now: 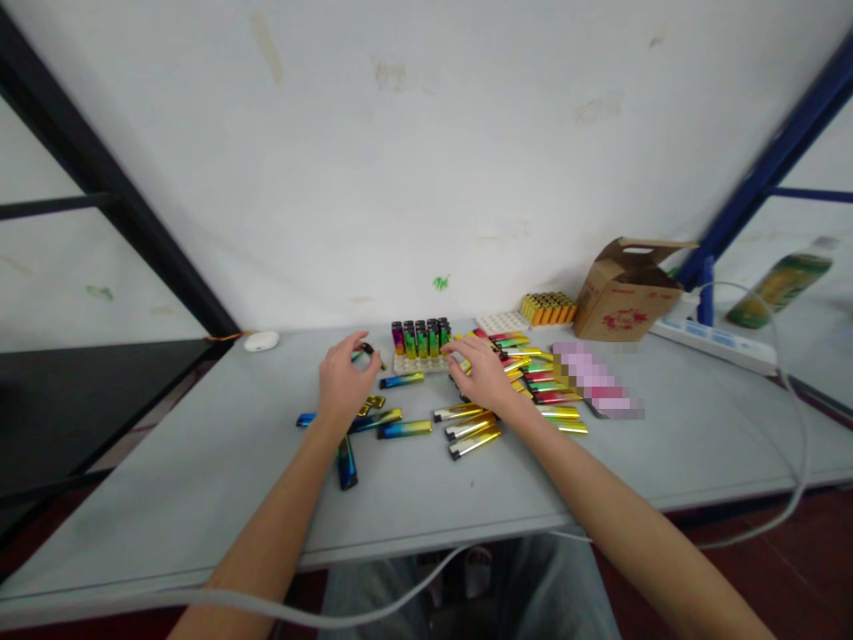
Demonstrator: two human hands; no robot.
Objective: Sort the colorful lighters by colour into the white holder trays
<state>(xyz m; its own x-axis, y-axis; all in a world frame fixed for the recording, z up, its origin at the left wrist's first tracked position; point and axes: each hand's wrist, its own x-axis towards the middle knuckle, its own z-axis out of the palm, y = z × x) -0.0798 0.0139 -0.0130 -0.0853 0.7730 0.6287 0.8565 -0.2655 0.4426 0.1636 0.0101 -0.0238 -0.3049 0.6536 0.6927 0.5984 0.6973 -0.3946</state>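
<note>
My left hand (345,378) is curled above the table, with a dark-topped lighter (366,350) between its thumb and fingers. My right hand (485,373) bends over the right end of a white holed tray (418,364); a gold lighter (465,364) shows between its thumb and fingers, partly hidden. Upright in that tray stand rows of shiny lighters (421,340) in purple, green and yellow with black tops. Below my left hand lie loose blue-and-yellow lighters (405,429). Gold and silver lighters (474,444) lie beneath my right wrist, and red and green ones (550,388) lie beyond it.
Behind, by the wall, sit another white holed tray (501,322) and a block of orange lighters (550,308). An open cardboard box (626,298), a power strip (716,345) and a blurred pink object (593,378) are to the right. A white case (261,341) lies far left. A white cable (400,609) crosses in front.
</note>
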